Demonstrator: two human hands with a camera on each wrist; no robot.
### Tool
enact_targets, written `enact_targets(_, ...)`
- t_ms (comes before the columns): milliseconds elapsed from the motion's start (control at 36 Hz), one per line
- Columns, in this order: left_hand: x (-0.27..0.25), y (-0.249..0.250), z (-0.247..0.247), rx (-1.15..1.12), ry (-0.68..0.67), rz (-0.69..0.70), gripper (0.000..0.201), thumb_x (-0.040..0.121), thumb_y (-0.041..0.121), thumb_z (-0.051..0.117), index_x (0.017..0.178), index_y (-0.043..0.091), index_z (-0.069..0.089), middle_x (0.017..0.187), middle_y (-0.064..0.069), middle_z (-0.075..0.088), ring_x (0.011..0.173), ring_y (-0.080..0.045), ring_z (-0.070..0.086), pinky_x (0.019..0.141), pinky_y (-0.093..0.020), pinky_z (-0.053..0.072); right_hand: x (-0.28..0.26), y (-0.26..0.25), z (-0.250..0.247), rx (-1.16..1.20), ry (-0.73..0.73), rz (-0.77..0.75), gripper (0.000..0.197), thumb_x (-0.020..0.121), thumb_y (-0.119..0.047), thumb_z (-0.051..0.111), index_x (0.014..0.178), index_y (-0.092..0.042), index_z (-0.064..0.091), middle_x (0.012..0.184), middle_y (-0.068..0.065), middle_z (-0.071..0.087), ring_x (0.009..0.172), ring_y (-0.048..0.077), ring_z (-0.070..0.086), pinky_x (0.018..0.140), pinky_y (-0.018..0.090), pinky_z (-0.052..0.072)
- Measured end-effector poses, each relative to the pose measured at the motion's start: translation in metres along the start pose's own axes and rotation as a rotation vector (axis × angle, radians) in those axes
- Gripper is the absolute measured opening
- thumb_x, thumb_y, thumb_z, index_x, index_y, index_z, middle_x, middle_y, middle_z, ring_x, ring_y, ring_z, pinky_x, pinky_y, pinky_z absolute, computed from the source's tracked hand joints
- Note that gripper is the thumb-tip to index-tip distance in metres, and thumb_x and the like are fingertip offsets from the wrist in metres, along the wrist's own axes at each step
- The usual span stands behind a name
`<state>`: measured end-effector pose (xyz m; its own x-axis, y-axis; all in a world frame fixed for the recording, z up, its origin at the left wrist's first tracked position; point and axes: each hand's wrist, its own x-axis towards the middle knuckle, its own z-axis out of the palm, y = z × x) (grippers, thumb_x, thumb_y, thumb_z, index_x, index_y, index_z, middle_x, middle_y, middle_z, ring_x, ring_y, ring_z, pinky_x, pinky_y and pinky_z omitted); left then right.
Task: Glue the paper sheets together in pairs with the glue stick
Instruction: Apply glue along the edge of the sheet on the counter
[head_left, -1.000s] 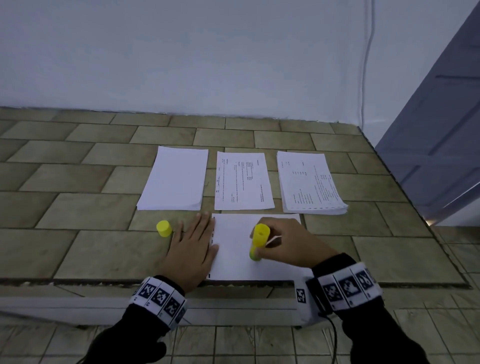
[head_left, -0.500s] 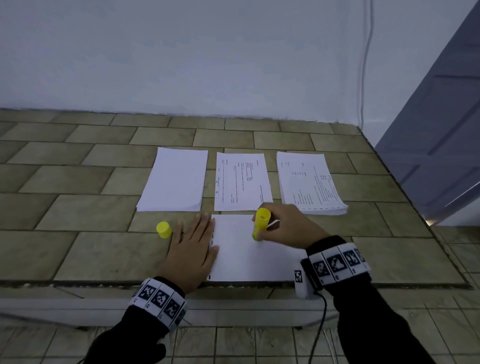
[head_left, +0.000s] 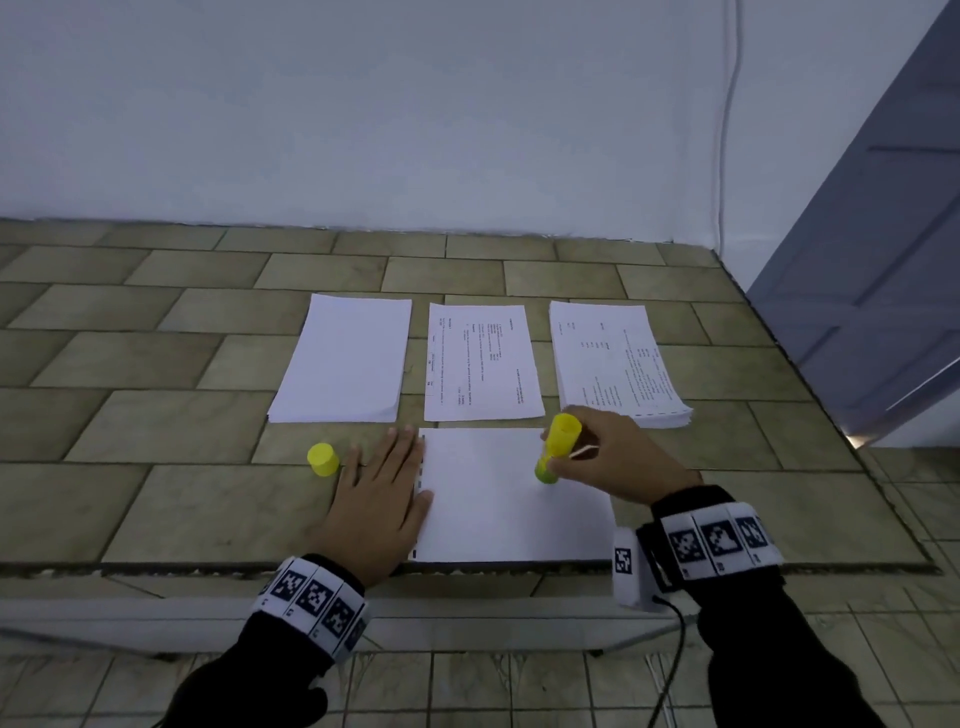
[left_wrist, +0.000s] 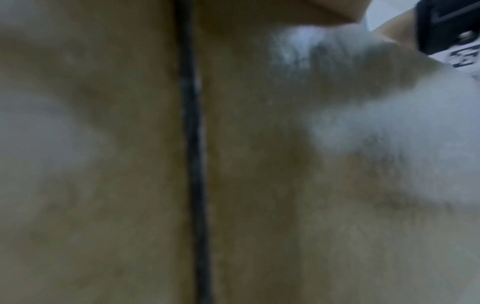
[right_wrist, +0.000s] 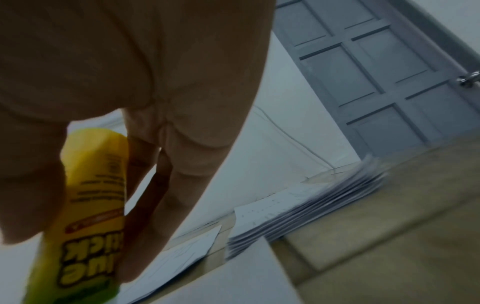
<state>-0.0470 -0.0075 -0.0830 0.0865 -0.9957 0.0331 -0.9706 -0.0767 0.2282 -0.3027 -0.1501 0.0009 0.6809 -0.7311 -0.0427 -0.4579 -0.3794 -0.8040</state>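
Glue stick (head_left: 556, 448): yellow, tilted, tip down on blank sheet (head_left: 509, 499) at the counter's near edge, fingers of right hand (head_left: 613, 462) wrapped around it. Right wrist view alone shows its label. Left hand (head_left: 382, 499): flat, fingers straight, pressing sheet's left edge. Cap (head_left: 323, 459): beside left hand. Left wrist view: blurred tile only.

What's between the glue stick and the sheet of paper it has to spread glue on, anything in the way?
Nothing visible. The right hand grips the glue stick with its lower end already down on the blank sheet. The left hand lies flat at the sheet's left edge, and the cap stands off the paper.
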Motion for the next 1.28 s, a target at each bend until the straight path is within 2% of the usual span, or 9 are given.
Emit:
enact_targets(83, 0.0, -0.002, 0.003, -0.001, 0.027, 0.012, 0.072, 0.094, 0.052, 0.006, 0.155, 0.015, 0.013, 0.162, 0.002, 0.006, 0.149, -0.013, 0.002, 0.12, -0.047, -0.001, -0.022, 0.006, -0.005, 0.0, -0.011, 0.021, 0.02, 0.075, -0.017, 0.079, 0.091, -0.023, 0.068, 0.089, -0.005, 0.071, 0.084, 0.01, 0.067, 0.08, 0.033, 0.057)
enact_targets(222, 0.0, -0.005, 0.008, 0.004, 0.067, 0.016, 0.067, 0.097, 0.048, 0.016, 0.154, 0.012, 0.024, 0.161, 0.0, 0.017, 0.148, -0.013, 0.011, 0.119, -0.049, 0.009, -0.048, 0.005, -0.012, 0.013, -0.007, 0.025, 0.023, 0.074, -0.012, 0.08, 0.093, -0.02, 0.07, 0.086, -0.007, 0.071, 0.082, 0.005, 0.067, 0.072, 0.015, 0.052)
enact_targets(361, 0.0, -0.007, 0.01, 0.033, 0.073, 0.03, 0.066, 0.098, 0.047, 0.018, 0.153, 0.011, 0.026, 0.16, -0.002, 0.021, 0.148, -0.015, 0.012, 0.119, -0.045, 0.003, -0.056, 0.004, -0.014, -0.007, -0.029, 0.017, 0.021, 0.075, -0.014, 0.08, 0.092, -0.021, 0.071, 0.085, -0.01, 0.072, 0.08, 0.004, 0.067, 0.07, 0.012, 0.05)
enact_targets(583, 0.0, -0.004, 0.006, 0.016, 0.06, 0.027, 0.069, 0.096, 0.048, 0.013, 0.154, 0.012, 0.022, 0.161, -0.003, 0.017, 0.149, -0.018, 0.012, 0.119, -0.05, 0.008, -0.025, 0.013, -0.027, -0.077, 0.014, 0.018, 0.022, 0.076, -0.015, 0.08, 0.094, -0.018, 0.069, 0.09, -0.007, 0.07, 0.083, 0.001, 0.064, 0.071, 0.009, 0.049)
enact_targets(861, 0.001, -0.005, 0.008, 0.012, 0.062, 0.027, 0.07, 0.095, 0.05, 0.007, 0.155, 0.014, 0.014, 0.162, 0.0, 0.01, 0.149, -0.015, 0.005, 0.119, -0.047, 0.001, 0.025, 0.02, -0.035, -0.158, 0.198, 0.07, 0.014, 0.079, -0.009, 0.074, 0.087, -0.006, 0.063, 0.096, 0.006, 0.07, 0.084, 0.018, 0.067, 0.077, 0.033, 0.055)
enact_targets(944, 0.0, -0.005, 0.009, 0.016, 0.063, 0.029, 0.067, 0.096, 0.049, 0.009, 0.154, 0.014, 0.013, 0.161, -0.001, 0.012, 0.149, -0.016, 0.008, 0.119, -0.048, 0.003, 0.027, 0.018, -0.032, -0.178, 0.217, 0.084, 0.017, 0.079, -0.01, 0.075, 0.089, -0.007, 0.062, 0.094, 0.006, 0.069, 0.081, 0.019, 0.065, 0.072, 0.023, 0.053)
enact_targets(1028, 0.001, -0.006, 0.009, 0.021, 0.07, 0.022, 0.066, 0.097, 0.048, 0.013, 0.154, 0.014, 0.018, 0.161, -0.002, 0.018, 0.149, -0.017, 0.014, 0.119, -0.051, 0.01, 0.02, 0.017, -0.035, -0.242, 0.234, 0.101, 0.029, 0.077, -0.015, 0.078, 0.098, -0.014, 0.059, 0.086, -0.001, 0.064, 0.074, 0.011, 0.059, 0.06, 0.012, 0.042)
enact_targets(1139, 0.0, -0.007, 0.011, 0.031, 0.069, 0.022, 0.065, 0.098, 0.046, 0.019, 0.152, 0.011, 0.028, 0.159, -0.004, 0.027, 0.147, -0.02, 0.023, 0.118, -0.053, 0.018, 0.003, 0.018, -0.046, -0.465, 0.253, 0.199, 0.034, 0.075, -0.032, 0.079, 0.1, -0.022, 0.059, 0.089, -0.002, 0.063, 0.075, 0.014, 0.057, 0.064, 0.026, 0.046)
enact_targets(1278, 0.0, -0.004, 0.008, 0.01, 0.081, 0.029, 0.069, 0.095, 0.051, 0.01, 0.153, 0.014, 0.013, 0.161, 0.0, 0.012, 0.149, -0.015, 0.009, 0.121, -0.047, 0.002, -0.018, 0.028, -0.038, -0.733, 0.151, 0.304, 0.03, 0.08, -0.037, 0.07, 0.106, -0.021, 0.067, 0.101, 0.001, 0.069, 0.089, 0.016, 0.061, 0.078, 0.029, 0.051)
